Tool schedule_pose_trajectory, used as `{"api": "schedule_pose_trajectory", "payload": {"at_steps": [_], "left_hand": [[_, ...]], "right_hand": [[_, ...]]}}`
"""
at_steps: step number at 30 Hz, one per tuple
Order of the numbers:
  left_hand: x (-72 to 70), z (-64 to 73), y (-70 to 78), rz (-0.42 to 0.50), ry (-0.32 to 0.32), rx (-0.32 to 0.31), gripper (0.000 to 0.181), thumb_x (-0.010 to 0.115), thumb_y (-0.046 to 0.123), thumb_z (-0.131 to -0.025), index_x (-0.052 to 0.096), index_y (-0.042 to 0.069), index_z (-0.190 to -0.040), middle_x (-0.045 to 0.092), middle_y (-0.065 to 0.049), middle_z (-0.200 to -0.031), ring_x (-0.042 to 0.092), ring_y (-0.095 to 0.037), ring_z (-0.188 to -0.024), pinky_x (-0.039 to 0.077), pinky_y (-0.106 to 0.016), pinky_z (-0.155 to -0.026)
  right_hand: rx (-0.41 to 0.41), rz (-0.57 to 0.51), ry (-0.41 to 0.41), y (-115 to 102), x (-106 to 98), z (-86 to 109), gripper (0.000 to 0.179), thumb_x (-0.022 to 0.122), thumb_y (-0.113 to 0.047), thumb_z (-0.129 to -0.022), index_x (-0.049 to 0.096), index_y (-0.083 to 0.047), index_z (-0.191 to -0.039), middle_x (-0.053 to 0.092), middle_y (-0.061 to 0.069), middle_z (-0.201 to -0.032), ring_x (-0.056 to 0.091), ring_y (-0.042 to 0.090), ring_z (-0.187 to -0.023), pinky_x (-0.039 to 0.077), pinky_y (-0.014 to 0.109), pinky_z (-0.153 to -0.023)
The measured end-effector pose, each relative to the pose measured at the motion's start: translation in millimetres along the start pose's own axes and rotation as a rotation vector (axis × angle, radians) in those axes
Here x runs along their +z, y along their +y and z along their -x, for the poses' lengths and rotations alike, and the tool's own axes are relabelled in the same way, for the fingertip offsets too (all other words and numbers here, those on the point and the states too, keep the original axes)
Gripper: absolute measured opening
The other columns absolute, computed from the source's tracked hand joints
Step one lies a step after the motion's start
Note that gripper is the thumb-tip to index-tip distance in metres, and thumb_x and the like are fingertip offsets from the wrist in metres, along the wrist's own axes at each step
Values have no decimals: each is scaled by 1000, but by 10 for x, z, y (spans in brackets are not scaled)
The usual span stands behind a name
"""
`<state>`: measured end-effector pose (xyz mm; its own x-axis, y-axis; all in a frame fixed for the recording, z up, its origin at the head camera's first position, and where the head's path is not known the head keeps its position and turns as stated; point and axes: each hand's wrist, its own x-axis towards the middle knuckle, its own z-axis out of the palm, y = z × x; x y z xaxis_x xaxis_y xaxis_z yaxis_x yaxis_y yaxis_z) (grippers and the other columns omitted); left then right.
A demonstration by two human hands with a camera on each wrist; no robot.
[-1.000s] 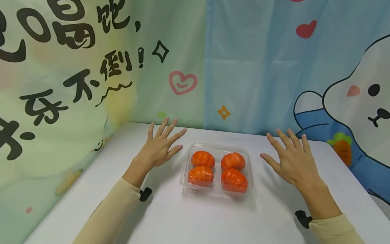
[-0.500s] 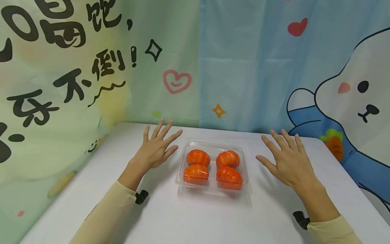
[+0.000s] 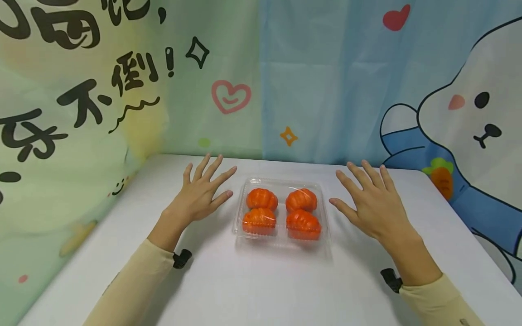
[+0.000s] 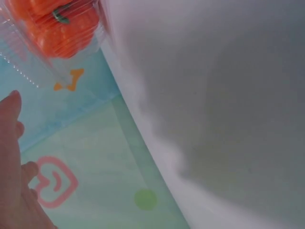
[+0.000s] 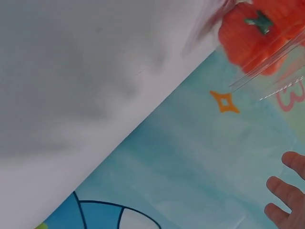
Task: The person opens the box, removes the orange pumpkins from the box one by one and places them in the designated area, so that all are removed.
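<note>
On my feed, the left hand (image 3: 200, 194) spreads its fingers near a clear box (image 3: 282, 184) on the worktop (image 3: 244, 290). Inside sit what look, through shiny plastic, like four orange pumpkins (image 3: 302, 200); to their right, the right hand (image 3: 375, 206) splays its fingers too.

The container (image 3: 281, 213) rests on the worktop (image 3: 265, 290), with four vegetables (image 3: 303, 224) inside, set two by two. The person's left grip (image 3: 198, 198) is to its left, the right grip (image 3: 377, 207) to its right, both apart from it. Behind the worktop hangs the backdrop (image 3: 306, 90).
</note>
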<state>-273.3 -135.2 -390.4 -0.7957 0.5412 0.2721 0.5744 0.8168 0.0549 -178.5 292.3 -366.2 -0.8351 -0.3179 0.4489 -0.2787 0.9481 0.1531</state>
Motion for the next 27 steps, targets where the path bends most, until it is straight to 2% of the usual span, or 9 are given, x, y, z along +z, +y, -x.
{"api": "schedule_pose_trajectory", "payload": {"at_steps": [20, 27], "left_hand": [[2, 170, 12, 22, -31, -2, 62, 41, 59, -106, 26, 38, -163, 12, -6, -173, 1, -38, -158, 8, -73, -116], [4, 256, 62, 82, -42, -4, 62, 43, 58, -105, 30, 36, -162, 21, -7, -171, 7, -38, -158, 12, -71, -116]], "right_hand": [[-93, -71, 39, -284, 16, -137, 68, 63, -51, -94, 50, -15, -151, 45, 18, -156, 32, 44, -148, 12, 61, -124], [-129, -95, 53, -409, 38, -172, 69, 60, -56, -95, 51, -15, -151, 46, 17, -156, 32, 42, -149, 14, 61, -124]]}}
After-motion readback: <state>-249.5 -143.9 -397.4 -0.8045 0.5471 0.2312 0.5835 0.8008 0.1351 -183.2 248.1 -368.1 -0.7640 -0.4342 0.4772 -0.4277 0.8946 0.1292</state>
